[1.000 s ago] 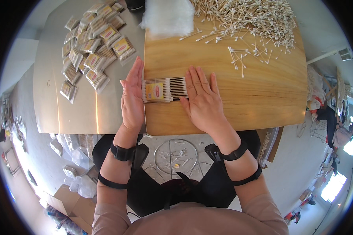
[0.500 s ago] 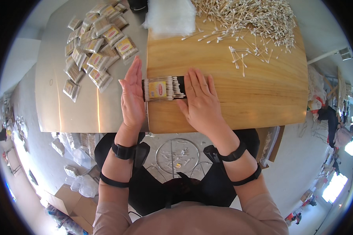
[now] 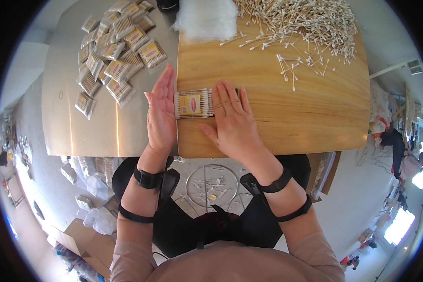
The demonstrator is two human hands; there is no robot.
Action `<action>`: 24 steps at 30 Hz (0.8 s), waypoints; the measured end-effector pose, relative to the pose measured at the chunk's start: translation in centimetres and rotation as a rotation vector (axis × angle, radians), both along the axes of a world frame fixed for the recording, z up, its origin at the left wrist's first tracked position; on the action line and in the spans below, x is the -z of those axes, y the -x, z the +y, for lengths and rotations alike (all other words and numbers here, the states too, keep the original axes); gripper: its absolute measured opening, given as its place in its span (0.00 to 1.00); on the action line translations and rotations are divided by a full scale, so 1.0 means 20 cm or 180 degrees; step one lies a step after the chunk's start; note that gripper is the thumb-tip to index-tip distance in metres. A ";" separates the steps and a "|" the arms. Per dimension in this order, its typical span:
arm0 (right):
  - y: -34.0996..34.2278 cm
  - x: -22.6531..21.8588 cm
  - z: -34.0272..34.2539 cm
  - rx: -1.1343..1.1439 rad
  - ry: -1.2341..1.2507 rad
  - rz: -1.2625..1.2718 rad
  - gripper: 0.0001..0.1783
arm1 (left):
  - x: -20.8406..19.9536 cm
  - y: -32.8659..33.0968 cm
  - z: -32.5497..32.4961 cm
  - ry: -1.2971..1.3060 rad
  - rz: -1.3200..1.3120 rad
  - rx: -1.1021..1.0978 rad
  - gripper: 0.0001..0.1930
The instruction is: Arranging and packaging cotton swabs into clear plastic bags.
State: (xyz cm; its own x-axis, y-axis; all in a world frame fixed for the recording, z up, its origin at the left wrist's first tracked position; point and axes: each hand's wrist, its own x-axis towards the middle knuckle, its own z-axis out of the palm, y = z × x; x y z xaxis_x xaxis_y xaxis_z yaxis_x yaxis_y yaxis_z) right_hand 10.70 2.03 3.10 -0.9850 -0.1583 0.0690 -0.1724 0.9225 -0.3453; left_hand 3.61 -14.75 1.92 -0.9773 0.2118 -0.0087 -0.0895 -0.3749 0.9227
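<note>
The right hand (image 3: 235, 122) hides the right end of the swab bundle (image 3: 204, 104); how many swabs lie under its fingers cannot be told. Past them a bit of a dark strip (image 3: 237, 91) shows, the rest of it covered. Whether the left hand (image 3: 162, 113) presses the bundle or stands just beside it is hard to make out. The upper picture edge cuts off a dark object (image 3: 168, 4), the clear bags (image 3: 207, 19) and the swab heap (image 3: 310, 23).

The bundle lies on the wooden surface (image 3: 305, 113), by its left edge, between the hands. Its pale sticks run side by side, white tips at both ends, with a yellow card (image 3: 190, 105) bearing a red oval on top.

The left hand is open on edge, palm facing the bundle, gripping nothing. The right is flat, palm down, fingers straight, thumb spread, resting over the bundle without grasping it.
</note>
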 end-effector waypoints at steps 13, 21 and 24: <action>0.04 0.01 -0.03 -0.0042 -0.0098 0.0018 0.43 | 0.02 0.00 -0.01 0.0024 0.0108 0.0107 0.39; -0.03 0.00 -0.03 0.0093 -0.0289 -0.0132 0.47 | 0.03 -0.01 -0.01 0.0107 0.0147 0.0063 0.39; -0.01 0.02 -0.09 0.0094 -0.0204 -0.0105 0.48 | 0.03 -0.01 0.00 0.0063 0.0140 0.0118 0.38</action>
